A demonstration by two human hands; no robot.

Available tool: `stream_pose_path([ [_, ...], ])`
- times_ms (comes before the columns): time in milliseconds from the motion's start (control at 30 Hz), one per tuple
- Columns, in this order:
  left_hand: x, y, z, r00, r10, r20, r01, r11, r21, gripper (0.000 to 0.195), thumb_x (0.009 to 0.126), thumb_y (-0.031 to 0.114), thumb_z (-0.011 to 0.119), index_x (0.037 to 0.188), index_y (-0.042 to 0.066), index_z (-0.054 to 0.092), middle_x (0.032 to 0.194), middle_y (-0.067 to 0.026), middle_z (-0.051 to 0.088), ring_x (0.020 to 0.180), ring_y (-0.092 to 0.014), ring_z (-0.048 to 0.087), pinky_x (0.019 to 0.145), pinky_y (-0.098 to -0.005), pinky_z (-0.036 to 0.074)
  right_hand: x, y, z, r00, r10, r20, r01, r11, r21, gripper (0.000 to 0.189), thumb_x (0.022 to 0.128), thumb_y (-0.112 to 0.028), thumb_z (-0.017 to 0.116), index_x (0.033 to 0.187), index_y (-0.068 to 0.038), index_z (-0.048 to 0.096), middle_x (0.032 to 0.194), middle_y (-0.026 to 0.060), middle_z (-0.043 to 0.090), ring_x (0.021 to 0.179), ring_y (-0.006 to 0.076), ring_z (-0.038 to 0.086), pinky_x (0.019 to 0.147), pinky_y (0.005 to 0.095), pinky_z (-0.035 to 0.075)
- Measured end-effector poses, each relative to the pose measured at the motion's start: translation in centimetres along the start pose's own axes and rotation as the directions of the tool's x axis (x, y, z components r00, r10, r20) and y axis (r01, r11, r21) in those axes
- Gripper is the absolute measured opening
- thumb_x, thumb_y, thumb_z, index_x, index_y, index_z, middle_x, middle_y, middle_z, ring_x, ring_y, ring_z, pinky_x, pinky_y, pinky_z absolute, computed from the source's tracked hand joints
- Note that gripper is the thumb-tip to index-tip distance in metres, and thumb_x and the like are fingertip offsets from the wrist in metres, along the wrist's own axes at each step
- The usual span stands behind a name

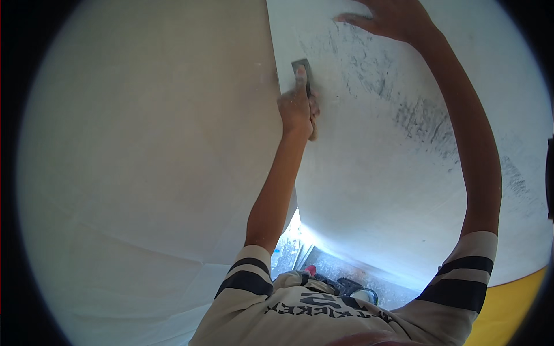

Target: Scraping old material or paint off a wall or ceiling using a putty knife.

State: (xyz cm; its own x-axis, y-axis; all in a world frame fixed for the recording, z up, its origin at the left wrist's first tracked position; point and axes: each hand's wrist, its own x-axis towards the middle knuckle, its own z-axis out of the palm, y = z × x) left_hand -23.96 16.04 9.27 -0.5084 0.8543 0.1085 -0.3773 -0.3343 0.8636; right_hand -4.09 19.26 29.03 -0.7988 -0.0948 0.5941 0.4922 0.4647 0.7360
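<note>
My left hand (296, 104) is wrapped around a small sanding block or scraper (301, 64), its thumb lying along the flat grey top; the hand is slightly blurred. The tool lies at a large pale panel (368, 173), a little right of its straight left edge. Higher up on the right, my right hand (381, 17) reaches to the same panel with fingers spread and nothing seen in it; part of it is cut off by the top of the picture. Dark grey streaks mark the panel between and below the hands.
A second large beige surface (151, 129) fills the left side, beyond the panel's edge. Below, bright light falls on a spattered floor (288, 248) near my feet. A yellow surface (510, 302) shows at the lower right, and a dark object (550, 177) stands at the right rim.
</note>
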Motion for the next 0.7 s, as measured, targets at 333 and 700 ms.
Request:
stream_pose_path([
  [333,-0.9,-1.4,0.6,0.996,-0.086,0.029,0.085,0.995,0.054,0.060,0.093,0.059,0.072,0.071,0.005,0.056,0.057,0.0001,0.042,0.046,-0.014,0.042,0.045,-0.0310,0.036,-0.5,0.7,1.2,1.000,0.014,-0.002,-0.014,1.000,-0.020,0.061,0.094,-0.050,0.067,0.144,-0.015,0.058,0.162,0.0105,0.043,0.151,0.0300,0.037,0.126,0.0460,0.026],
  [700,-6.5,0.6,2.5,0.992,-0.022,0.123,0.013,0.998,0.067,0.050,0.105,0.051,0.057,0.082,0.006,0.059,0.064,-0.0018,0.048,0.057,-0.014,0.051,0.049,-0.0269,0.037,-2.1,0.4,2.7,0.978,0.134,-0.160,-0.113,0.984,0.136,0.048,0.097,-0.047,0.063,0.128,-0.010,0.068,0.146,0.0130,0.058,0.141,0.0318,0.047,0.121,0.0444,0.032],
])
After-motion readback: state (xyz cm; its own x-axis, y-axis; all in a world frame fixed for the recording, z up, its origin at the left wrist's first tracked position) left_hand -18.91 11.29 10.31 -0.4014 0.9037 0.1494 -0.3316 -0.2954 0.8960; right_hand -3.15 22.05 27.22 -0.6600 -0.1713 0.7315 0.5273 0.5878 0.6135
